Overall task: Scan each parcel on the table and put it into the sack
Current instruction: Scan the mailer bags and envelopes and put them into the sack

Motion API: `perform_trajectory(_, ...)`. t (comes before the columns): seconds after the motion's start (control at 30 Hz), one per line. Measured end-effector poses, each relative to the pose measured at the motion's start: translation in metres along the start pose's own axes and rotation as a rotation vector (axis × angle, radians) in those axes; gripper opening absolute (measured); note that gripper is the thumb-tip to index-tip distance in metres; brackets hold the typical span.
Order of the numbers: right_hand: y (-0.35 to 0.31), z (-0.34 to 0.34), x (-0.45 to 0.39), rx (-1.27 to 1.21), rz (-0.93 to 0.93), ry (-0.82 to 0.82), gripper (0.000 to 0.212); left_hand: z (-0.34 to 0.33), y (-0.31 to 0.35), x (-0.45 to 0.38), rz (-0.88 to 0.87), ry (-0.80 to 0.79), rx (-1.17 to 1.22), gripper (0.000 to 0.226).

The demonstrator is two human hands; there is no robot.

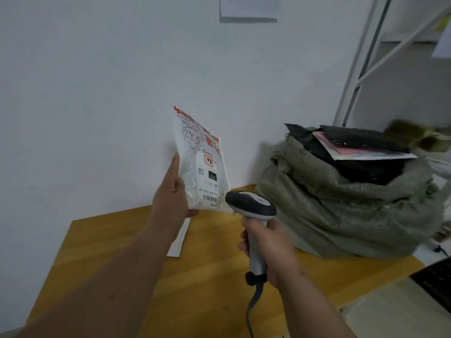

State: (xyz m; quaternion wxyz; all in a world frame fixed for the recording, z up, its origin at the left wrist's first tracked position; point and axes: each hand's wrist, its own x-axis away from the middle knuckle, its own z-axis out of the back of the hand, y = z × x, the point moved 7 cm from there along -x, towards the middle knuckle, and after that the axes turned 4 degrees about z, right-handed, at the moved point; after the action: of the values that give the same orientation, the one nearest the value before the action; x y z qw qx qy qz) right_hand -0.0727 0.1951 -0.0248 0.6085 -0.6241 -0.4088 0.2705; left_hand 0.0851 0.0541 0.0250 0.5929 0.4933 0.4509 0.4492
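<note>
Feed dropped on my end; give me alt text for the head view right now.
The left hand holds a white parcel upright while the right hand aims a barcode scanner at its label. Right of them, an olive sack full of parcels stands on the wooden table.

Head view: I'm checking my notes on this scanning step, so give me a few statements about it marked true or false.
1. The left hand holds a white parcel upright above the table. True.
2. The right hand is empty. False: its grip is round the handle of a scanner.
3. The scanner's head is close to the barcode at the parcel's lower end. True.
4. The green sack lies flat and empty on the floor. False: it stands on the table, with parcels showing at its open top.
5. The parcel in hand is black. False: it is white with red print.
</note>
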Motion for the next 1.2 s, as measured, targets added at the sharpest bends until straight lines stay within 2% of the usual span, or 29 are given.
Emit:
perform_trajectory(0.13, -0.024, 0.035, -0.012, -0.023, 0.069, 0.077, 0.013, -0.038, 0.029, -0.015, -0.075, 0.02, 0.004, 0.052)
perform_trajectory(0.33, -0.065, 0.113, -0.038, -0.07, 0.16, 0.213, 0.014, -0.119, 0.107, -0.027, -0.403, 0.012, 0.007, 0.053)
perform_trajectory(0.43, -0.089, 0.157, -0.051, -0.101, 0.227, 0.288, 0.013, -0.176, 0.137, -0.029, -0.553, -0.038, -0.113, 0.056)
perform_trajectory(0.53, -0.115, 0.201, -0.059, -0.173, 0.3, 0.381, 0.006, -0.234, 0.157, -0.029, -0.68, -0.058, -0.335, 0.06)
perform_trajectory(0.67, -0.141, 0.259, -0.068, -0.172, 0.358, 0.494, 0.02, -0.311, 0.159, -0.03, -0.621, -0.2, -0.509, 0.065)
perform_trajectory(0.73, -0.146, 0.286, -0.073, -0.13, 0.367, 0.527, 0.014, -0.351, 0.142, -0.032, -0.574, -0.359, -0.64, 0.061)
perform_trajectory(0.83, -0.142, 0.321, -0.083, -0.097, 0.336, 0.558, 0.007, -0.395, 0.111, -0.031, -0.483, -0.539, -0.999, 0.061)
perform_trajectory(0.9, -0.138, 0.339, -0.091, -0.067, 0.313, 0.573, 0.011, -0.405, 0.108, -0.029, -0.418, -0.53, -1.22, 0.061)
perform_trajectory(1.03, -0.134, 0.362, -0.105, 0.028, 0.305, 0.591, 0.012, -0.416, 0.124, -0.029, -0.383, -0.51, -1.47, 0.059)
perform_trajectory(1.1, -0.13, 0.368, -0.112, 0.078, 0.265, 0.593, 0.015, -0.423, 0.138, -0.03, -0.4, -0.463, -1.477, 0.066)
perform_trajectory(1.2, -0.126, 0.378, -0.126, 0.057, 0.213, 0.587, 0.042, -0.435, 0.152, -0.033, -0.438, -0.378, -1.368, 0.072)
